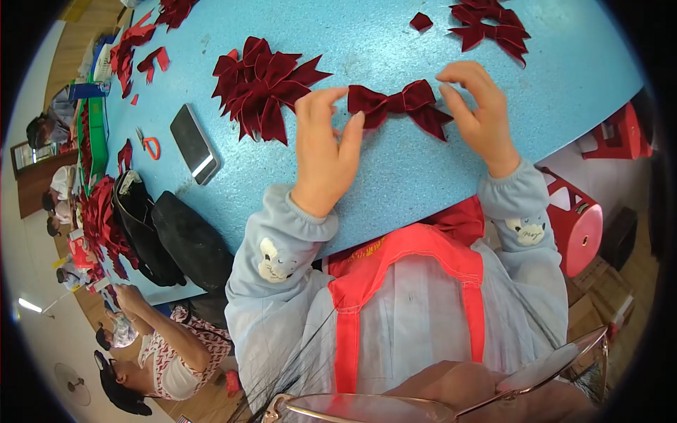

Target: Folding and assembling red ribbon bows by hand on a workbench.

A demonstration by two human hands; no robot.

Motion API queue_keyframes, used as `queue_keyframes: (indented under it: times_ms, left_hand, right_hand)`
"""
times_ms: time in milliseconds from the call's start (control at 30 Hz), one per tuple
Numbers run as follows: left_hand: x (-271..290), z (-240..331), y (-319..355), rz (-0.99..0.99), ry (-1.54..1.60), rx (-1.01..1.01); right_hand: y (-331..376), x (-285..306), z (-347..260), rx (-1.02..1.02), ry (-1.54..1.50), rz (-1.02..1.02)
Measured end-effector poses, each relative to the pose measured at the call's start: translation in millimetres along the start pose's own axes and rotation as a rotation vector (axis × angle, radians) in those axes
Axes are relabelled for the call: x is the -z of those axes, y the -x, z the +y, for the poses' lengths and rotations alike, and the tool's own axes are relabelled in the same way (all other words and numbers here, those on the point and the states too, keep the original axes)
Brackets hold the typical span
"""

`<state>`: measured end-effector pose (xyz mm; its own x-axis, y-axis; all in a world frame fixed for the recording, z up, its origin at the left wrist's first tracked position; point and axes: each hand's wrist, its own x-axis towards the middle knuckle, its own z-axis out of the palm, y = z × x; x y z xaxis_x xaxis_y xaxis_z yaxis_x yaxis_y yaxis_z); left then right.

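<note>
A dark red velvet bow point(396, 103) lies on the blue table between my two hands. At its left end is my left hand point(326, 144), fingers apart, the thumb tip right at the left loop; whether it touches cannot be told. My right hand point(481, 116) curves beside the bow's right end, its thumb and forefinger spread with nothing between them. A heap of similar red bows point(262, 88) sits just beyond my left hand.
The blue table point(268, 197) also bears a phone point(194, 144), orange-handled snips point(150, 146), a black bag point(187, 229), red fabric pieces point(106, 215), a green tray point(94, 141) and more bows point(490, 28). A red stool point(582, 233) stands at right. Another person point(176, 349) works at left.
</note>
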<state>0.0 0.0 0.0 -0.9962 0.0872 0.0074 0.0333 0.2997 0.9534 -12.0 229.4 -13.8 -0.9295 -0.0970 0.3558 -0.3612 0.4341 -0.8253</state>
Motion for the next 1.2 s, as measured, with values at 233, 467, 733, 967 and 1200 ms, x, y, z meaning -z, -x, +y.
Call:
queue_keyframes:
  times_ms: [233,467,733,967,1200]
  left_hand:
    - [-3,-18,16,-0.158,-0.735,-0.563]
    - [2,-16,26,-0.121,-0.761,-0.646]
    - [9,-13,36,0.133,-0.342,-0.366]
    - [0,17,28,0.045,0.330,0.096]
    - [-32,11,37,0.038,0.938,0.224]
  right_hand:
    - [27,3,-19,0.300,0.533,-0.261]
    - [-1,0,-10,0.107,0.114,-0.052]
    - [-14,-22,-18,-0.147,-0.055,-0.320]
    - [12,-23,-43,-0.151,-0.198,-0.141]
    - [27,-30,-50,-0.437,-0.785,0.015]
